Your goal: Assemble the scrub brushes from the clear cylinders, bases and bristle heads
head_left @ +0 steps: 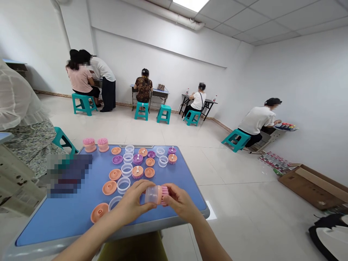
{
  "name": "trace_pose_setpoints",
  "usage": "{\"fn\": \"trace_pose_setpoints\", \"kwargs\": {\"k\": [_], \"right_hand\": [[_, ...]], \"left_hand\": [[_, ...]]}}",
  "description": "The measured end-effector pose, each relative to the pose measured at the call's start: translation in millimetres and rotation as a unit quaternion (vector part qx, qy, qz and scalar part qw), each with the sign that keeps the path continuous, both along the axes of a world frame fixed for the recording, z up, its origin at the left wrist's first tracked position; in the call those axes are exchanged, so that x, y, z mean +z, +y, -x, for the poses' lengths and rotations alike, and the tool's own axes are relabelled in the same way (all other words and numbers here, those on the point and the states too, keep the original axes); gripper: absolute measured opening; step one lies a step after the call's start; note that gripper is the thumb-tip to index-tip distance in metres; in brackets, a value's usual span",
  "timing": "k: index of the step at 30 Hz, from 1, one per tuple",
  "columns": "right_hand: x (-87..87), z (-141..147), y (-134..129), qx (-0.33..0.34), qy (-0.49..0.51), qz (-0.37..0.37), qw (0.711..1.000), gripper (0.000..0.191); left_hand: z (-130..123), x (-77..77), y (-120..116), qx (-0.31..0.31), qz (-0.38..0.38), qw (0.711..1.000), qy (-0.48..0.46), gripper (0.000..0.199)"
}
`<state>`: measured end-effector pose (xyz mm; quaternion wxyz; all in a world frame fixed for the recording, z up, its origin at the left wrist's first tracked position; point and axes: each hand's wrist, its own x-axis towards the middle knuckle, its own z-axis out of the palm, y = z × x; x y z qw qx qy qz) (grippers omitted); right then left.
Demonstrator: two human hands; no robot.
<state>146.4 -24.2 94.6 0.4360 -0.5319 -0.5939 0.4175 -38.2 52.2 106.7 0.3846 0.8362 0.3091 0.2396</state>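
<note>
Both hands meet over the table (pixel 187 192), close to its near right corner, with a brush (pixel 158 195) between them. The brush lies on its side in the air, its clear part toward the left edge, its orange band in the middle and its pink bristles toward the right edge. The left hand (pixel 137 197) has its thumb and fingers curved around the clear part, holding it. The right hand (pixel 178 200) holds the bristled end between thumb and fingers.

Two pink-topped brushes (pixel 96 145) stand upright side by side by the far left corner. To their right, a row of caps (pixel 109 187), four orange and one purple, runs from the far edge to the near edge. Beside it runs a row of five clear rings (pixel 123 185); the nearest is partly hidden by the left hand. Two more rings (pixel 163 161) sit near the far right corner, just beside two bristle heads (pixel 172 158) with white stems. Between the groups lie further stemmed heads (pixel 137 172) and caps (pixel 149 172). A blurred patch (pixel 70 174) covers part of the left edge.
</note>
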Motion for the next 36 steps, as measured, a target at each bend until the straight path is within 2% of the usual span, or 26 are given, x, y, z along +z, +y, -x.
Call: {"fn": "trace_pose_setpoints", "kwargs": {"k": [2, 6, 8, 11, 14, 19, 23, 26, 31, 32, 35, 36], "right_hand": [[-2.8, -1.4, -0.1, 0.009, 0.021, 0.015, 1.0, 0.042], [-2.0, -1.1, -3.9, 0.001, 0.028, -0.009, 1.0, 0.062], [0.1, 0.5, -5.4, -0.003, 0.008, -0.024, 1.0, 0.059], [1.0, 1.4, -5.5, -0.001, -0.016, -0.007, 1.0, 0.037], [-1.6, -0.5, -5.8, 0.007, -0.008, 0.017, 1.0, 0.05], [-2.0, 1.0, -9.2, -0.012, 0.012, -0.002, 1.0, 0.065], [-1.1, 4.5, -8.2, -0.009, -0.002, -0.006, 1.0, 0.039], [-4.6, 3.8, -7.0, -0.007, 0.026, 0.012, 1.0, 0.048], [-9.2, 1.8, -8.5, -0.027, 0.098, -0.003, 0.995, 0.059], [-9.3, 1.9, -8.7, -0.028, 0.091, -0.009, 0.995, 0.057], [-10.4, 2.5, -7.9, -0.03, 0.069, -0.009, 0.997, 0.031], [-11.5, 2.4, -7.3, -0.032, 0.069, -0.001, 0.997, 0.031]], "left_hand": [[0.6, -0.2, -0.4, -0.001, -0.005, 1.0, -0.006, 0.035], [1.6, 0.0, -1.0, 0.003, 0.003, 1.0, -0.003, 0.036], [1.6, -0.3, -1.7, -0.003, -0.001, 1.0, -0.003, 0.036], [1.1, -1.4, -2.9, -0.014, -0.01, 1.0, -0.002, 0.039], [0.5, -3.9, -3.0, -0.017, -0.013, 1.0, 0.001, 0.04], [-0.5, -9.6, -1.0, -0.011, -0.022, 1.0, 0.0, 0.039], [-0.9, -9.7, -2.7, -0.025, -0.036, 0.999, -0.005, 0.039], [-0.7, -8.6, -3.5, -0.034, -0.042, 0.999, -0.009, 0.039], [-1.0, -8.9, -2.6, -0.006, -0.044, 0.999, 0.001, 0.039], [-1.3, -8.4, -3.1, -0.007, -0.048, 0.999, 0.0, 0.039], [-2.6, -5.6, -5.9, -0.024, -0.06, 0.998, -0.003, 0.038], [-3.0, -4.7, -7.0, -0.03, -0.064, 0.998, -0.002, 0.039]]}}
